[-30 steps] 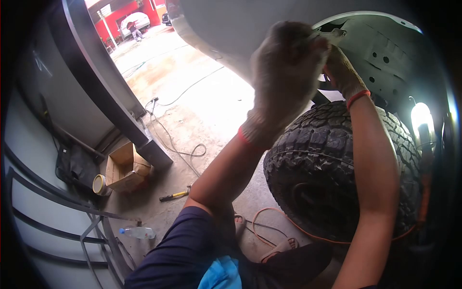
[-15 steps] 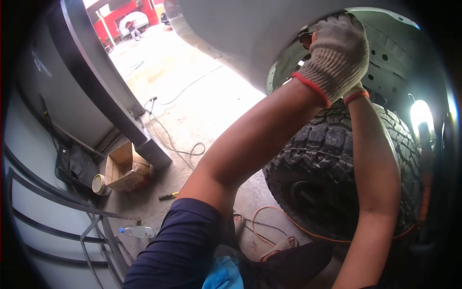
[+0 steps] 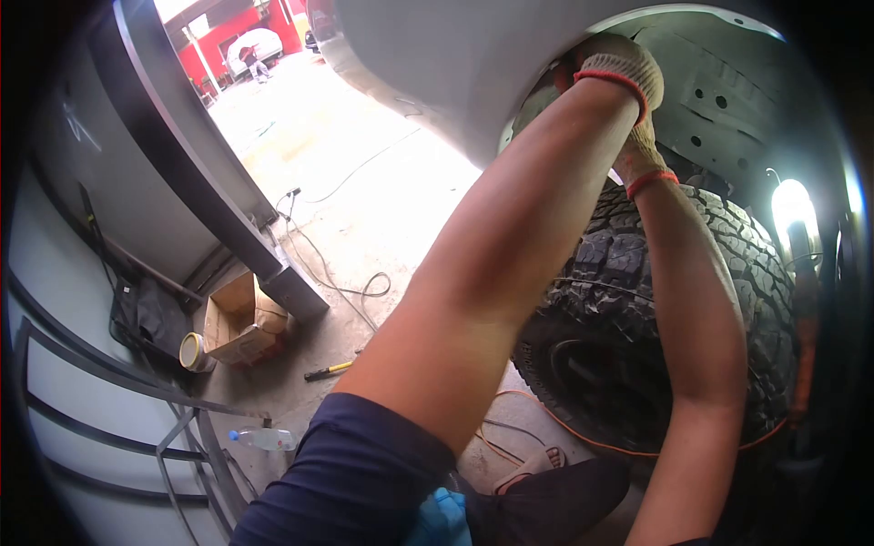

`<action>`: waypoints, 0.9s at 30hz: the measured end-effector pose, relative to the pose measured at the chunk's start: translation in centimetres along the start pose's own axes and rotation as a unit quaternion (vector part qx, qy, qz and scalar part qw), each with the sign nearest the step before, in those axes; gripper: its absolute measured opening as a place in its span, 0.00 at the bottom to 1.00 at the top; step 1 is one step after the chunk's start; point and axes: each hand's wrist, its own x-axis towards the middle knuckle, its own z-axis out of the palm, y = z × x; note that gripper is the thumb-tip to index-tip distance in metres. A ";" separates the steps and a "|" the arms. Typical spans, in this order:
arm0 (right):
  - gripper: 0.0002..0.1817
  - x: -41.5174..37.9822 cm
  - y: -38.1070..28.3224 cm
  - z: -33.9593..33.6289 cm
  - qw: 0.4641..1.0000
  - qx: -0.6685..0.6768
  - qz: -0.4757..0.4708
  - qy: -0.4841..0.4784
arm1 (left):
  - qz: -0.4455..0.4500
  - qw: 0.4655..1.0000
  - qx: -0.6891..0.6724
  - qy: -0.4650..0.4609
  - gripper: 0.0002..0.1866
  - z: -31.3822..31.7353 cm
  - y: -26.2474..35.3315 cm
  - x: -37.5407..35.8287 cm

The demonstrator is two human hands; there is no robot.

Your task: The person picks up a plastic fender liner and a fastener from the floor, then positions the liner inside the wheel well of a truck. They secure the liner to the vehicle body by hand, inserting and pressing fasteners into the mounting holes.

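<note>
Both of my hands wear knitted work gloves with red-orange cuffs and reach up inside the wheel arch of a grey vehicle. My left hand (image 3: 628, 71) is uppermost, close behind the edge of the fender (image 3: 437, 73). Its fingers are out of sight past the glove's back. Just below it, my right hand (image 3: 640, 153) points upward, partly covered by my left hand and forearm, so its fingers are hidden too. Whatever either hand touches does not show. Under my wrists stands a large knobby tyre (image 3: 719, 227). The arch's inner panel (image 3: 701, 91), with several round holes, lies behind.
A lit work lamp (image 3: 795, 214) hangs right of the tyre, and an orange cord (image 3: 583, 435) runs around its base. To the left are a metal post (image 3: 173, 136), a cardboard box (image 3: 238, 318), a yellow-handled tool (image 3: 328, 370) and a plastic bottle (image 3: 264, 439). A person (image 3: 255, 64) is far back.
My left hand has gone deeper into the wheel arch, up and slightly left, with the arm straighter. My right hand has also moved a little up and left.
</note>
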 end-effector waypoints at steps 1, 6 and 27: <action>0.34 0.0 0.0 -0.2 1.000 0.006 0.001 -0.004 | 0.022 0.999 -0.027 0.019 0.24 0.0 -0.2 -0.2; 0.34 0.1 0.0 -1.2 0.994 0.088 0.030 -0.057 | 0.038 0.984 -0.140 0.099 0.35 0.0 -0.6 -2.6; 0.31 -0.6 1.1 1.4 0.949 0.256 0.077 -0.168 | -0.016 0.796 -0.467 0.385 0.23 17.8 -7.4 -8.9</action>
